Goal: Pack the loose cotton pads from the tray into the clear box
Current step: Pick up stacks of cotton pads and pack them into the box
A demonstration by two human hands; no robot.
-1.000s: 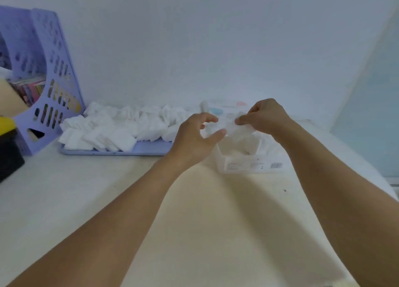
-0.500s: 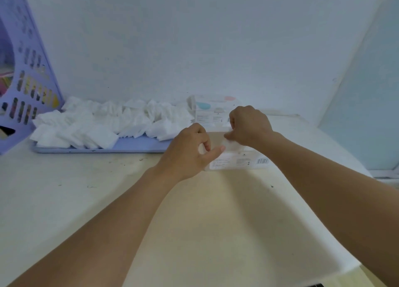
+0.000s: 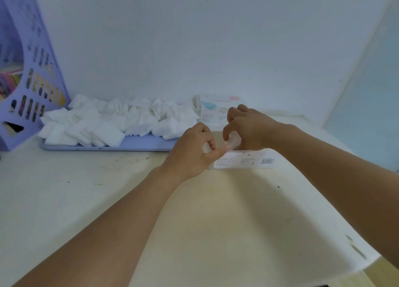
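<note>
Working over one clear box (image 3: 244, 161) on the white table (image 3: 64, 189), two hands meet. The left hand (image 3: 190, 150) has curled fingers, its thumb touching a cotton pad (image 3: 234, 140) which the right hand (image 3: 248, 125) pinches above the box. One lavender tray (image 3: 133, 143) holds too many loose pads (image 3: 103, 124) to count. One purple file rack (image 3: 32, 70) stands beside it.

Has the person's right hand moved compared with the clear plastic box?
Yes. The right hand has dropped from above the clear plastic box down into its opening, pressing white pads in.
</note>
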